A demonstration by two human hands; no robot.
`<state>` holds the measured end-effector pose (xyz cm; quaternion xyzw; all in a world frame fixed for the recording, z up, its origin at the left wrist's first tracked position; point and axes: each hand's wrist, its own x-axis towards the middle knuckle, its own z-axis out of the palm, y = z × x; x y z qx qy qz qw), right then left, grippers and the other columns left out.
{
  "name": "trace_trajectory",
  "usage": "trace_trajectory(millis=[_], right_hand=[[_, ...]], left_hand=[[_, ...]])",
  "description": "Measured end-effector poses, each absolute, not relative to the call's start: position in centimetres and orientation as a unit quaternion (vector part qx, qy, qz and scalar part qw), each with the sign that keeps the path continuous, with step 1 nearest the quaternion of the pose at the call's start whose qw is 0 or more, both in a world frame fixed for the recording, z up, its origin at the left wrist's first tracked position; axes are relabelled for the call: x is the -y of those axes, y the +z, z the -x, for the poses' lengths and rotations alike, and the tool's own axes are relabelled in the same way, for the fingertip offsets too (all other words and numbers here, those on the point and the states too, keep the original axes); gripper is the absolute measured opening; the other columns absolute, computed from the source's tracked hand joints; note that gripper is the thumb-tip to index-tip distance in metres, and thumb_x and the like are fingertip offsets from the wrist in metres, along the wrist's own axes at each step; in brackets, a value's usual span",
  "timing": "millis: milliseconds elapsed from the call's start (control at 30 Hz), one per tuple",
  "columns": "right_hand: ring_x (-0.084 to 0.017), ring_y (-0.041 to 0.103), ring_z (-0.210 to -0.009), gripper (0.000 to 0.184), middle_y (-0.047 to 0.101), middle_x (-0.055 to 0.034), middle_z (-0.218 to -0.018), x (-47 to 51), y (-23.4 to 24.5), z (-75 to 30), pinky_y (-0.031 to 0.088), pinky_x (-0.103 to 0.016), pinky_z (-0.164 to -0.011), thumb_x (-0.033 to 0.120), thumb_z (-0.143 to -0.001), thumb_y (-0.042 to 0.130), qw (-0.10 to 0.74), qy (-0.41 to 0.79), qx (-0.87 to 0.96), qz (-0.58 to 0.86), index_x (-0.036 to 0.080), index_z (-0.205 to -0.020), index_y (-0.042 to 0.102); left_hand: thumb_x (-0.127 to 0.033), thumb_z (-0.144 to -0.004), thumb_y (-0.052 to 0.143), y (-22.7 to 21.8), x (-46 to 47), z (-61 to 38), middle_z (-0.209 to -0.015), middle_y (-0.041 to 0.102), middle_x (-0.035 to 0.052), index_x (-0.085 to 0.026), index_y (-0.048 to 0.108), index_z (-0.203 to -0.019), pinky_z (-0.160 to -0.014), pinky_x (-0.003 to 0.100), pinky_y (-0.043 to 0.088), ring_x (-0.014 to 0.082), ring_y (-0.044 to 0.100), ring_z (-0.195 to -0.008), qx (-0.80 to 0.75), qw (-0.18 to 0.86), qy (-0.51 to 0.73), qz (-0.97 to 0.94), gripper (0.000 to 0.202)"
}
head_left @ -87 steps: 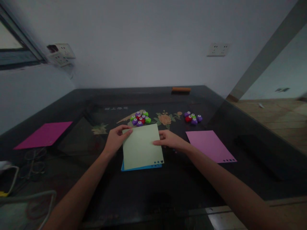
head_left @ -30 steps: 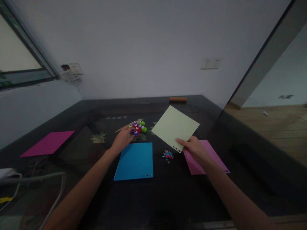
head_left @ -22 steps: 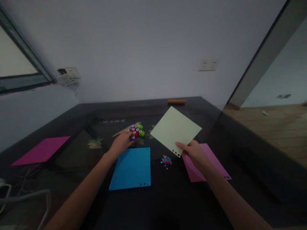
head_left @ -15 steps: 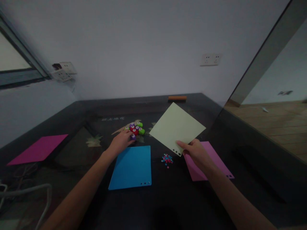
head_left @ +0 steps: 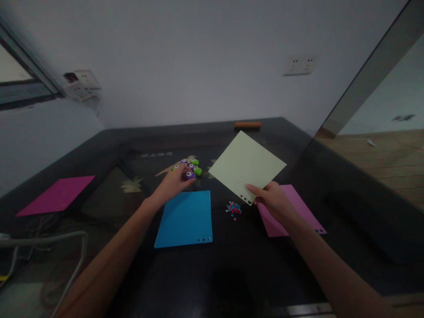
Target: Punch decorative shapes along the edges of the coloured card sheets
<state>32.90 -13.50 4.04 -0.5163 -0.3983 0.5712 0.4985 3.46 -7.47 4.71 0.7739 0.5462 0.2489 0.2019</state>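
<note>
My right hand (head_left: 270,195) pinches a pale yellow-green sheet of paper (head_left: 247,161) near its lower corner, thumb on top. Punched holes line the edge by that corner. My left hand (head_left: 174,182) has its thumb and fingers closed around a purple paper punch (head_left: 190,175) with an eye-like white button. Behind it sit several more small punches, with a green punch (head_left: 198,171) among them; the hand partly covers the group. In front of the left hand lies a blue sheet (head_left: 185,218) with holes at its lower right corner.
Small star-shaped paper bits (head_left: 233,208) form a pile on the dark table (head_left: 232,256). A pink sheet (head_left: 294,207) lies under my right forearm, a magenta sheet (head_left: 58,194) at far left. An orange-brown cylinder (head_left: 247,125) rests by the wall. A pale tube (head_left: 49,240) crosses the lower left.
My left fingers have closed round the purple punch and shifted it slightly right, off the group's front. The right hand still holds the pale sheet. The camera view has tilted down a little.
</note>
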Motion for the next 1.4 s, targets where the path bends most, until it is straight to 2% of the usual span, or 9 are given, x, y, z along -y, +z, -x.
trace_trajectory(millis=[100, 233, 333, 400, 533, 667, 867, 1167, 1400], right_hand=[[-0.011, 0.055, -0.053, 0.025, 0.066, -0.0059, -0.072, 13.5, 4.0, -32.8, 0.039, -0.022, -0.04, 0.027, -0.056, 0.078, 0.503, 0.572, 0.399, 0.511, 0.012, -0.073, 0.067], [-0.012, 0.056, -0.055, 0.026, 0.067, -0.0066, -0.074, 13.5, 3.9, -32.8, 0.04, -0.021, -0.04, 0.028, -0.056, 0.078, 0.5, 0.571, 0.403, 0.511, 0.012, -0.074, 0.067], [-0.012, 0.056, -0.053, 0.026, 0.066, -0.0069, -0.074, 13.5, 3.8, -32.8, 0.039, -0.022, -0.039, 0.029, -0.057, 0.077, 0.503, 0.565, 0.41, 0.51, 0.012, -0.074, 0.066], [-0.012, 0.055, -0.052, 0.025, 0.066, -0.0068, -0.073, 13.5, 3.7, -32.8, 0.039, -0.022, -0.039, 0.029, -0.057, 0.077, 0.506, 0.562, 0.412, 0.508, 0.012, -0.073, 0.066], [-0.012, 0.055, -0.053, 0.026, 0.066, -0.0066, -0.073, 13.5, 3.8, -32.9, 0.04, -0.022, -0.04, 0.029, -0.056, 0.077, 0.513, 0.557, 0.409, 0.509, 0.013, -0.072, 0.066], [-0.012, 0.055, -0.054, 0.026, 0.066, -0.0071, -0.075, 13.4, 3.7, -33.0, 0.04, -0.022, -0.04, 0.029, -0.056, 0.078, 0.517, 0.556, 0.403, 0.512, 0.013, -0.073, 0.066], [-0.012, 0.057, -0.056, 0.027, 0.067, -0.007, -0.078, 13.3, 3.3, -33.0, 0.04, -0.022, -0.041, 0.03, -0.057, 0.077, 0.524, 0.557, 0.398, 0.507, 0.014, -0.076, 0.067], [-0.015, 0.059, -0.057, 0.03, 0.069, -0.0077, -0.077, 13.4, 3.6, -32.7, 0.042, -0.023, -0.041, 0.028, -0.054, 0.08, 0.533, 0.56, 0.383, 0.505, 0.012, -0.076, 0.067], [-0.014, 0.058, -0.056, 0.028, 0.069, -0.0079, -0.074, 13.7, 3.9, -32.5, 0.042, -0.023, -0.043, 0.028, -0.055, 0.078, 0.546, 0.541, 0.401, 0.498, 0.011, -0.073, 0.067]], left_hand=[[-0.03, -0.074, 0.062, 4.9, 8.2, -5.1, -0.086, 0.063, 0.0048, -0.017, 0.054, -0.112, -0.061, 0.03, 0.045, 0.0156, 0.059, -0.065, -0.506, 0.353, 0.3, -0.728, 0.041], [-0.029, -0.073, 0.064, 4.5, 9.1, -6.6, -0.075, 0.06, 0.0013, -0.016, 0.059, -0.111, -0.057, 0.027, 0.043, 0.0126, 0.054, -0.061, -0.486, 0.471, 0.321, -0.663, 0.04], [-0.03, -0.074, 0.066, 4.1, 9.4, -7.0, -0.073, 0.06, 0.0008, -0.017, 0.059, -0.113, -0.061, 0.027, 0.044, 0.0128, 0.056, -0.065, -0.462, 0.532, 0.344, -0.62, 0.042], [-0.03, -0.075, 0.066, 4.1, 9.5, -7.1, -0.081, 0.062, 0.0031, -0.017, 0.058, -0.116, -0.068, 0.029, 0.046, 0.0142, 0.059, -0.073, -0.449, 0.559, 0.358, -0.598, 0.043], [-0.03, -0.08, 0.062, 4.4, 9.5, -7.2, -0.104, 0.062, 0.0075, -0.019, 0.057, -0.117, -0.083, 0.036, 0.048, 0.0165, 0.063, -0.085, -0.422, 0.604, 0.396, -0.547, 0.039], [-0.028, -0.083, 0.059, 4.7, 9.7, -7.3, -0.116, 0.059, 0.0079, -0.021, 0.057, -0.118, -0.089, 0.038, 0.047, 0.0179, 0.064, -0.09, -0.405, 0.628, 0.394, -0.534, 0.035], [-0.028, -0.078, 0.066, 5.1, 10.4, -8.1, -0.113, 0.059, 0.0096, -0.017, 0.06, -0.109, -0.088, 0.039, 0.047, 0.0184, 0.065, -0.086, -0.419, 0.616, 0.395, -0.538, 0.034], [-0.024, -0.072, 0.071, 4.8, 12.6, -10.7, -0.097, 0.063, 0.0046, -0.018, 0.063, -0.1, -0.083, 0.033, 0.048, 0.016, 0.062, -0.086, -0.394, 0.654, 0.425, -0.486, 0.03], [-0.025, -0.071, 0.072, 4.1, 14.5, -12.6, -0.1, 0.064, 0.0052, -0.018, 0.063, -0.101, -0.083, 0.031, 0.047, 0.0158, 0.061, -0.087, -0.388, 0.678, 0.433, -0.45, 0.033]])
